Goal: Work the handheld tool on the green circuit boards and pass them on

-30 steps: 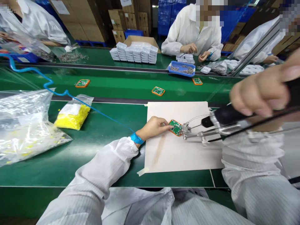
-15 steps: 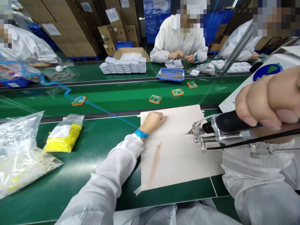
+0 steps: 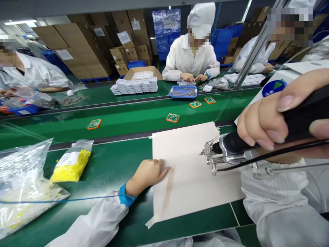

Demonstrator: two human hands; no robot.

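- Head view: the right hand is wrapped tight round the black grip of a soldering tool, whose metal tip hangs over the beige mat.
- Over at the mat's left edge, the left hand lies flat, fingers loosely curled and holding nothing.
- Orange-framed circuit boards sit apart on the green conveyor belt beyond.
- A bag of yellow parts lies to the left.
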